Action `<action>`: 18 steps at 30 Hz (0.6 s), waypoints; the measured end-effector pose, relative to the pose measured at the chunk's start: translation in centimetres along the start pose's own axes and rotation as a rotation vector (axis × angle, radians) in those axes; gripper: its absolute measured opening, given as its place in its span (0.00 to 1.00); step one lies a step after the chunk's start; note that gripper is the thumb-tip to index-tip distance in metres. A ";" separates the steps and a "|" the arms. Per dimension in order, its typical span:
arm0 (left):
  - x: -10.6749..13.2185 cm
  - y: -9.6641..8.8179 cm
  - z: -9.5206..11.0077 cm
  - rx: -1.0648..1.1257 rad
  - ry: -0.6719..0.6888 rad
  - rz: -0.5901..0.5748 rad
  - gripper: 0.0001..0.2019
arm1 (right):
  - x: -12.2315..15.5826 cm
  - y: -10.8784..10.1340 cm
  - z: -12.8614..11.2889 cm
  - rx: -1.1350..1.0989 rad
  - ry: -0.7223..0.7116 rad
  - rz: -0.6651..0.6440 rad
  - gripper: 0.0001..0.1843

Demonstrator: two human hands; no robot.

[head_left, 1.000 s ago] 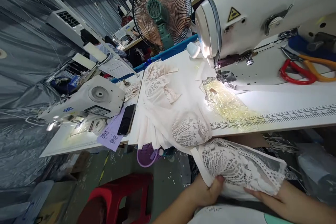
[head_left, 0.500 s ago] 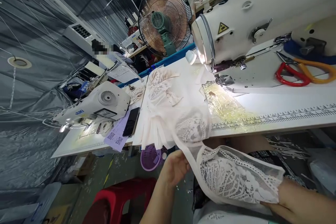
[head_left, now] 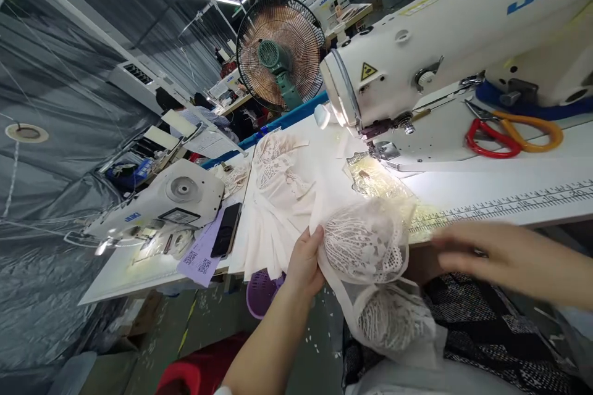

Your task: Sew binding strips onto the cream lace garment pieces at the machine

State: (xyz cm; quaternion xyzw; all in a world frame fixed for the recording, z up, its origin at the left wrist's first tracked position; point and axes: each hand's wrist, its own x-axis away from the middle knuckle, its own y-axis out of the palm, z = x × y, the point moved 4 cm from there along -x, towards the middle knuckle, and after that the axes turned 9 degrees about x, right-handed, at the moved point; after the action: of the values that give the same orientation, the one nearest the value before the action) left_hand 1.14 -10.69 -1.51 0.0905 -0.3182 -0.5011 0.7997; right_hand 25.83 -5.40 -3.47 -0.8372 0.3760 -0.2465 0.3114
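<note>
My left hand (head_left: 306, 262) is closed on the side band of a pale lace bra (head_left: 365, 241), thumb on top. One lace cup lies at the table's edge; the other hangs below it over my lap. To the right of the bra, my right hand (head_left: 482, 253) is blurred by motion, its thumb and fingers apart and nothing seen in them. Ahead of the bra stands a white sewing machine (head_left: 393, 80), with a yellowed clear film (head_left: 375, 176) under its needle area. More pale lace pieces (head_left: 278, 179) lie on the table left of the bra.
Red-and-orange-handled scissors (head_left: 514, 136) rest by the machine bed. A printed ruler (head_left: 500, 205) runs along the front edge. At left are a phone (head_left: 226, 229), a purple paper (head_left: 199, 257) and a second sewing machine (head_left: 162, 197). A fan (head_left: 280, 52) stands behind; a purple basket (head_left: 260, 293) is below.
My right hand has let go of the lower cup and moved up and away to the right. The left hand has risen along the band, and the bra sits higher on the table edge.
</note>
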 end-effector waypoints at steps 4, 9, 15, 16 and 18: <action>-0.1 0.5 -0.7 -0.133 0.028 -0.078 0.19 | -5.0 -2.3 -1.5 -0.199 0.033 0.073 0.28; -0.9 0.5 -0.4 -0.421 0.043 -0.157 0.14 | -7.9 -0.7 -2.8 -0.400 -0.062 -0.197 0.19; -2.9 2.7 0.3 -0.913 0.118 -0.415 0.15 | -7.9 -0.2 -1.9 -0.353 -0.092 -0.189 0.15; -3.2 3.3 0.3 -0.929 0.124 -0.463 0.15 | -8.0 -0.2 -1.9 -0.318 -0.099 -0.163 0.16; -3.8 4.3 0.2 -0.933 0.129 -0.529 0.15 | -8.0 -0.3 -1.9 -0.277 -0.108 -0.117 0.16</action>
State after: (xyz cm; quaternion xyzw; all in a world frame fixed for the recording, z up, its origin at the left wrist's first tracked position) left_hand 3.08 -5.35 -0.91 -0.1665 0.0214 -0.7670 0.6193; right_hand 19.96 0.39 -3.42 -0.9046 0.3398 -0.1646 0.1979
